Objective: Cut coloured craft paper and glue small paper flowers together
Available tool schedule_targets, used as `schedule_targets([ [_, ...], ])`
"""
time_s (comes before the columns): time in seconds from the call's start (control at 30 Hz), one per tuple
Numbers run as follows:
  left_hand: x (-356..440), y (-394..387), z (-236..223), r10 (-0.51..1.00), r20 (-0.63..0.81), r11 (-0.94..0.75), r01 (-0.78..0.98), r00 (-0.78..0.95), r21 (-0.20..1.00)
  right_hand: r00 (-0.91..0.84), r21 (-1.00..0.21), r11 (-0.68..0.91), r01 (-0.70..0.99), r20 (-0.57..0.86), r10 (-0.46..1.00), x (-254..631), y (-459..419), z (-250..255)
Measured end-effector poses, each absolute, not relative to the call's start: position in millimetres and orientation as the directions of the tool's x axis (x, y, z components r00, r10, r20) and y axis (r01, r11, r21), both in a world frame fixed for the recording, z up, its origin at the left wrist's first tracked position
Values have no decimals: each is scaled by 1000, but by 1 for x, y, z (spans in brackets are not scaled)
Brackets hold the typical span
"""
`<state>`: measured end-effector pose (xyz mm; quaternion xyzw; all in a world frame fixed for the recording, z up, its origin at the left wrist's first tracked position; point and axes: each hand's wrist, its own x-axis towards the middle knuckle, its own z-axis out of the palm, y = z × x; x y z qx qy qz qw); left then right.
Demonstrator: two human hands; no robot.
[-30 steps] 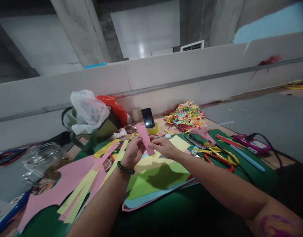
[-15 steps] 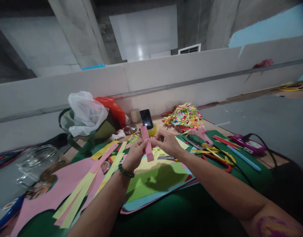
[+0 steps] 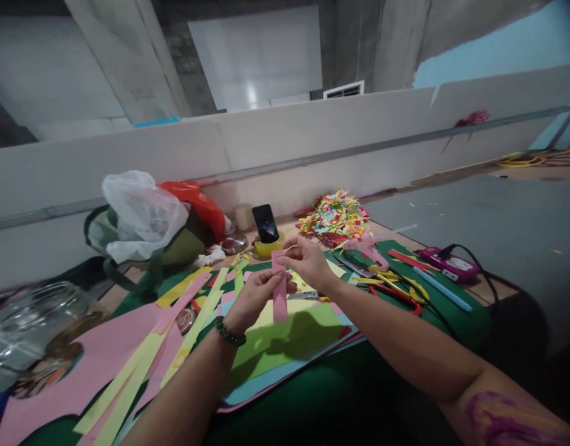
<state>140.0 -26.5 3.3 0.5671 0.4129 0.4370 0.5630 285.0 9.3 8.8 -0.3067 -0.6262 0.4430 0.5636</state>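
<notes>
Upright above the work surface is a pink paper strip. My left hand, with a dark green bead bracelet at the wrist, pinches it around the middle. My right hand has its thumb and index finger closed at the strip's upper end. Below both hands lies a stack of coloured sheets, a green sheet on top with pale yellow paper behind it. A small knife rests on the stack. To the left are long yellow strips and a cut pink sheet.
A phone leans by a tape roll. A heap of folded paper pieces sits at the back. Scissors, a pink glue gun and a purple device are right. A bag and glass jar are left.
My right hand has moved up to the strip's top end, and my left hand holds it slightly lower. The strip has turned more upright. The whole view has shifted.
</notes>
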Motion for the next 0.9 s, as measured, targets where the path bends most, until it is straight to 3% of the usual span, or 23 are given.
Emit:
schedule_targets([
  [0.9,149,-38,13,965,85,-121,132,249,984,-132,-845,530,-67,534,835,287,6,11],
])
